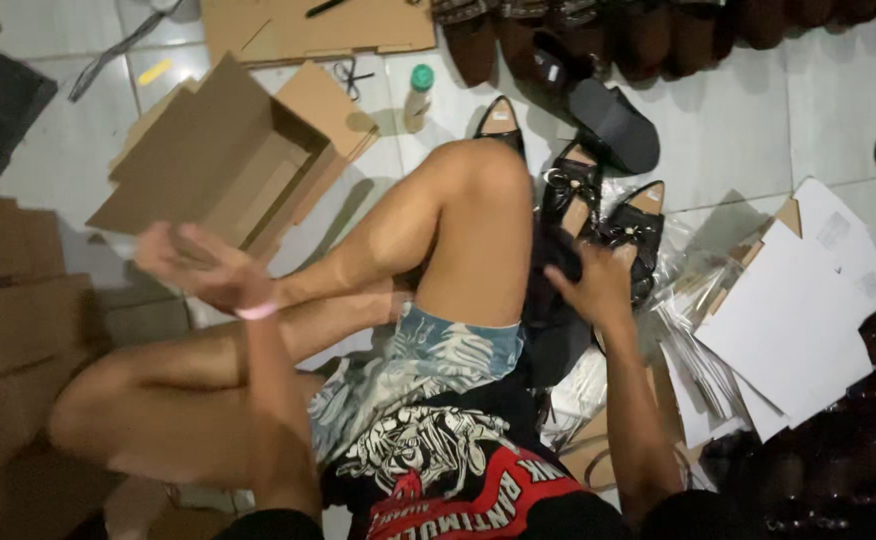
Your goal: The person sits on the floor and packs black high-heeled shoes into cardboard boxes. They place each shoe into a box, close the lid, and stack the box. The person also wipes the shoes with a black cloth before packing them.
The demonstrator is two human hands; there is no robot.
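Observation:
I sit on a tiled floor with my knees bent. My left hand [198,262], blurred and with a pink band at the wrist, hangs over the near edge of an open brown cardboard box [220,155]; I cannot tell whether it grips the flap. My right hand [590,285] reaches past my right knee and rests on a black flat shoe with a gold buckle [636,232]. A second black shoe [570,188] lies just beside it, and a third [501,122] behind my knee. Clear plastic bags [680,300] lie under the shoes.
Flat white cardboard sheets [793,310] lie at the right. Brown boxes [13,330] stack at the left. More dark shoes [598,40] line the top edge. A small green-capped bottle [419,95], scissors [354,75] and flat cardboard [318,30] lie beyond the open box.

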